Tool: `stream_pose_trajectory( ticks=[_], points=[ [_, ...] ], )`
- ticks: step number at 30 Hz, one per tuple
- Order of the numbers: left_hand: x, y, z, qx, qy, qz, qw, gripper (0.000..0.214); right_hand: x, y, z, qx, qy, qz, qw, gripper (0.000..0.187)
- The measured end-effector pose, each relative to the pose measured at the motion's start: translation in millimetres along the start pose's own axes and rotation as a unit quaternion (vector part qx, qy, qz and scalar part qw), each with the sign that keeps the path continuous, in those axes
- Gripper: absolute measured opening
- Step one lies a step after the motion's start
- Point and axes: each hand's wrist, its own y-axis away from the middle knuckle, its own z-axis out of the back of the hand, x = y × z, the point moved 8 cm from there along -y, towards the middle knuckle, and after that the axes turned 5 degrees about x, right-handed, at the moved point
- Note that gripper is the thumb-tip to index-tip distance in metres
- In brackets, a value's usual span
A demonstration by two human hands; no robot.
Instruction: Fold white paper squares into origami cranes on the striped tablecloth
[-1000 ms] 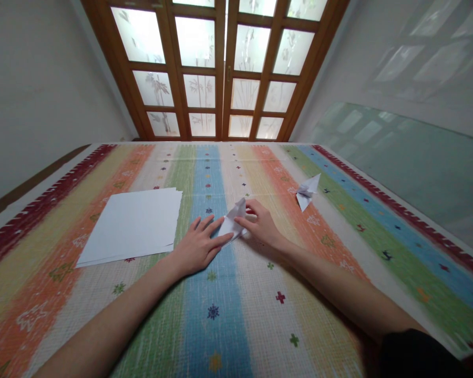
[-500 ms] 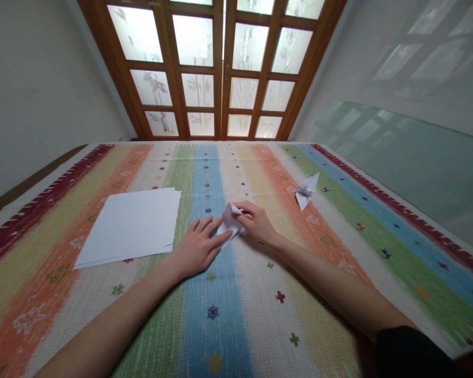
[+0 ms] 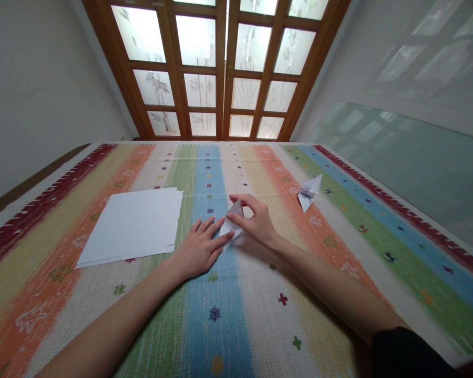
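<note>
A small piece of white folded paper [image 3: 232,223] lies on the striped tablecloth [image 3: 236,294] at the middle of the table. My left hand [image 3: 200,248] lies flat with fingers stretched out, its fingertips pressing the paper's near left edge. My right hand [image 3: 255,220] curls over the paper from the right, thumb and fingers pinched on a raised flap.
A stack of white sheets [image 3: 136,223] lies to the left of my hands. A finished white paper crane [image 3: 308,192] stands to the right, on the orange stripe. Wooden glazed doors [image 3: 224,68] stand beyond the table's far edge; walls close in on both sides.
My right hand has shifted a little over the folded paper and its fingers have lifted and bent a flap. The left hand stays pressed in place.
</note>
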Motion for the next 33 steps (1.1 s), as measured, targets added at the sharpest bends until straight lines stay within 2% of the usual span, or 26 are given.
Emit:
stream_pose_trajectory(
  ticks=[4,13,15,18,19,22,26,30,33],
  points=[
    [0.0,0.2,-0.4,0.004,-0.008,0.004,1.000,0.046,12.4,1.1,2.4,-0.015,0.047,0.023,0.999,0.024],
    [-0.6,-0.4,0.1,0.008,-0.014,0.006,1.000,0.045,-5.2,-1.4,6.1,-0.036,0.056,0.006,0.998,0.025],
    [-0.2,-0.2,-0.2,0.007,-0.014,0.007,1.000,0.045,-6.3,2.1,7.0,-0.038,0.058,0.013,0.997,0.036],
    [0.1,0.2,-1.1,0.007,-0.014,0.007,1.000,0.045,-7.2,14.0,7.1,-0.043,0.082,0.019,0.996,0.062],
    [0.1,0.3,-1.4,0.006,-0.014,0.006,1.000,0.046,-6.9,18.5,6.1,-0.042,0.092,0.022,0.995,0.065],
    [0.6,0.5,-1.7,0.001,-0.010,0.008,1.000,0.047,-6.8,28.3,2.5,-0.041,0.103,0.019,0.994,0.051],
    [2.1,0.8,-3.1,-0.001,-0.008,0.012,1.000,0.046,-11.3,27.8,1.2,-0.046,0.091,-0.029,0.994,0.028],
    [3.1,2.4,-1.1,-0.017,0.014,0.005,1.000,0.047,-13.0,21.6,-1.2,-0.011,0.071,-0.033,0.997,0.023],
    [3.1,1.9,10.0,-0.067,0.072,-0.009,0.995,0.045,-11.9,17.6,-0.5,0.008,0.057,-0.015,0.998,0.023]
  ],
)
